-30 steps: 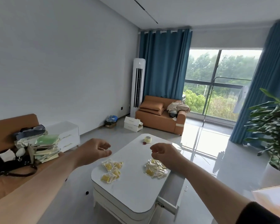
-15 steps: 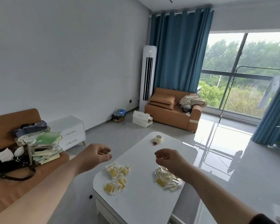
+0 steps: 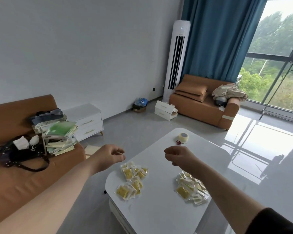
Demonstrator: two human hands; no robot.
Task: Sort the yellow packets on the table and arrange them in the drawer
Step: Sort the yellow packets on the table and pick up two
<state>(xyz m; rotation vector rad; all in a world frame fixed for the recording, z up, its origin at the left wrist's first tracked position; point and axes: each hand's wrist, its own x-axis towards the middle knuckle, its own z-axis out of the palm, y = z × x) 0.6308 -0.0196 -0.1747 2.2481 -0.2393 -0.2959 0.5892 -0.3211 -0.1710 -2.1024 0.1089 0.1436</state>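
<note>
Head view | white table (image 3: 159,213) lower centre | two yellow packet piles: left pile (image 3: 132,180), right pile (image 3: 191,190) | left hand (image 3: 108,157), right hand (image 3: 181,157) hover above, loosely curled, empty | drawer not visible | step: pre-sort; next: reach down, pick packets

No words or numbers can be read here. The tall white air cooler (image 3: 177,58) has a tiny mark near its top, but it is too small to read.

White table (image 3: 159,208) carries two yellow packet piles (image 3: 132,181), tape roll (image 3: 183,137), scissors (image 3: 179,142).
</note>
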